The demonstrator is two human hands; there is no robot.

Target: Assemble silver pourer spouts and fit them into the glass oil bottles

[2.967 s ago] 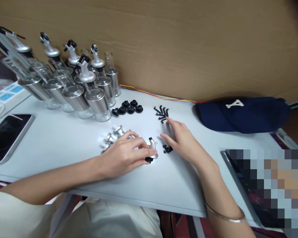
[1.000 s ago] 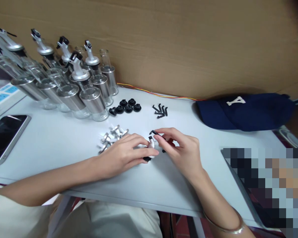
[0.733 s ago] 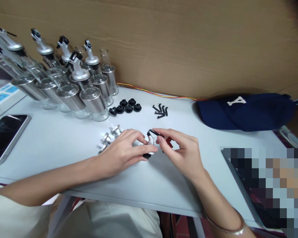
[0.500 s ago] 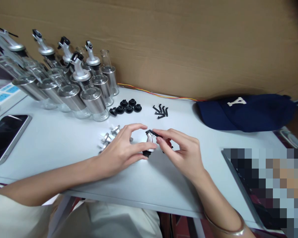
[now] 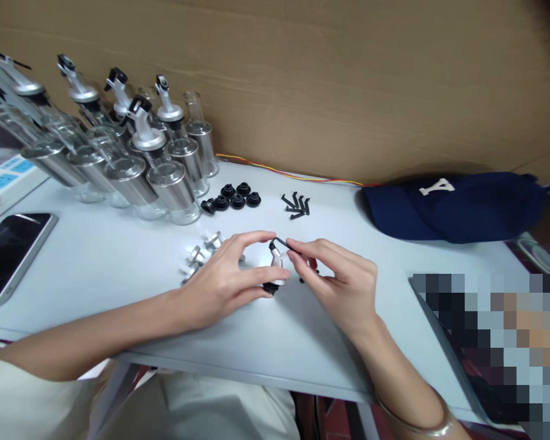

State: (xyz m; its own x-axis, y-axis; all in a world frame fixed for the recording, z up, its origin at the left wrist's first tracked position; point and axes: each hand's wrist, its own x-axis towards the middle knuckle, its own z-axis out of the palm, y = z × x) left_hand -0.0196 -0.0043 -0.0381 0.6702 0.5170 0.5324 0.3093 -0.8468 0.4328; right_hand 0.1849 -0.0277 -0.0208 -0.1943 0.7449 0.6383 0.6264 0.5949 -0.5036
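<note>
My left hand (image 5: 231, 266) is closed round a silver pourer spout (image 5: 277, 261) with a black stopper at its base, held upright above the table. Between the thumb and fingertips of my right hand (image 5: 337, 275) is a small black lever (image 5: 283, 244), its bent end at the spout's top. My left index fingertip is close to that bent end; whether it touches I cannot tell. Small dark pieces (image 5: 309, 274) lie partly hidden by my right fingers. Silver spout parts (image 5: 197, 256) lie left of my left hand, partly covered by it.
Several glass bottles with steel sleeves (image 5: 167, 183) stand at the back left, some with pourers. Black stoppers (image 5: 237, 200) and black levers (image 5: 297, 206) lie behind my hands. A phone (image 5: 16, 256) rests at left; a navy cap (image 5: 453, 208) and a blurred-out dark-edged object (image 5: 449, 342) at right.
The black lever has lifted slightly off the spout, its bent end now higher. My left index finger has moved towards it. My left hand still holds the spout in the same place.
</note>
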